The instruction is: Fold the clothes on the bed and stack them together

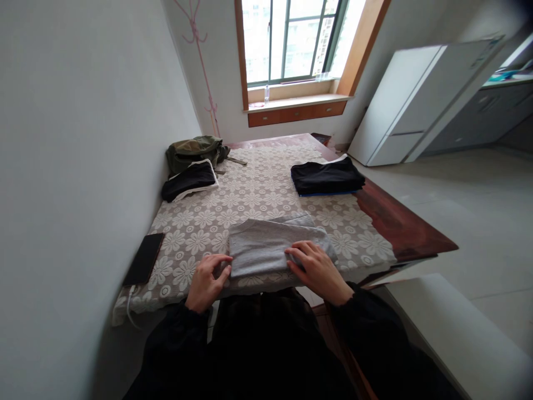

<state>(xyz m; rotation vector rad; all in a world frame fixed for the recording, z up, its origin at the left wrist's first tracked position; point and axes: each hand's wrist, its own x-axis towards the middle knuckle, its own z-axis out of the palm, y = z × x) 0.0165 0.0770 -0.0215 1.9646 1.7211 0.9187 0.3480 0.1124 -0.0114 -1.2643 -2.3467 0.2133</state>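
A folded grey garment (266, 244) lies at the near edge of a table covered with a white lace floral cloth (250, 194). My left hand (207, 280) rests at the garment's left edge with its fingers curled around the fabric. My right hand (315, 266) lies on the garment's near right part, fingers bent and pinching a fold of it. Both arms wear dark sleeves.
A black phone (144, 258) lies at the table's left near corner. Farther back are a black-and-white garment (189, 180), an olive green bag (194, 151) and a folded black stack (327, 176). A white fridge (416, 105) stands right, a window (291, 39) beyond.
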